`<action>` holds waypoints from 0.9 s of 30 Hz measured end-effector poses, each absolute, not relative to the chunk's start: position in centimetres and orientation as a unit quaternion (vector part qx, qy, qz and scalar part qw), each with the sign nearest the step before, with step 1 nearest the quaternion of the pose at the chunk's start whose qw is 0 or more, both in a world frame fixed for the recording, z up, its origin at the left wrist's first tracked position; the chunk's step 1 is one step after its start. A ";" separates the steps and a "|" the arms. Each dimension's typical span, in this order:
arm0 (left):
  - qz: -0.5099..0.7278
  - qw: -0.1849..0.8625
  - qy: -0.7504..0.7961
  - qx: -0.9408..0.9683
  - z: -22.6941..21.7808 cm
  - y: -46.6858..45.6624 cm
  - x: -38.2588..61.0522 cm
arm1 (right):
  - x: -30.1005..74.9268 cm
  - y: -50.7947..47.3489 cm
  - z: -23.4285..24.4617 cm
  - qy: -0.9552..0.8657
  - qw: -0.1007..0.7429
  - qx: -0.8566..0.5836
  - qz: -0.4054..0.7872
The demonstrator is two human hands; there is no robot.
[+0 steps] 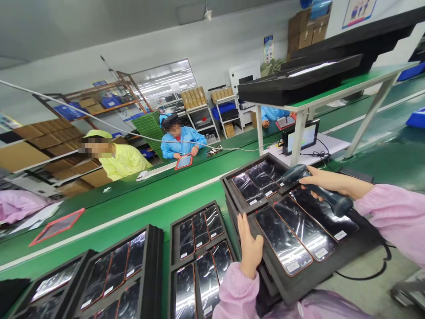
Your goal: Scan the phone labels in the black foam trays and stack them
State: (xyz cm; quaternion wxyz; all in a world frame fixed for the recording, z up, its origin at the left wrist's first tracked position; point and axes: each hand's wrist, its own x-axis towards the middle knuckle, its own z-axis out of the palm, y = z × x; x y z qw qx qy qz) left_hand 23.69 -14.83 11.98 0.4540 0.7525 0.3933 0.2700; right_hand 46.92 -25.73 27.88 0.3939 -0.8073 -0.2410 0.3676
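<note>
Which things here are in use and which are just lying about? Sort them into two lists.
In use:
- scanner in the right hand
- tray of screens steadied by the left hand

Lying about:
- other trays on the green belt
- red-framed panel
- small monitor
- cardboard boxes
</note>
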 end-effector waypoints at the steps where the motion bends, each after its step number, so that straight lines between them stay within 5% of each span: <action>1: 0.274 0.453 0.393 0.752 12.0 -14.8 23.7 | 47.0 -25.8 27.8 -0.243 0.399 -0.805 0.365; 27: 0.263 0.423 0.389 0.775 11.4 -13.9 23.2 | 40.5 -42.8 26.6 -0.114 0.340 -0.835 0.418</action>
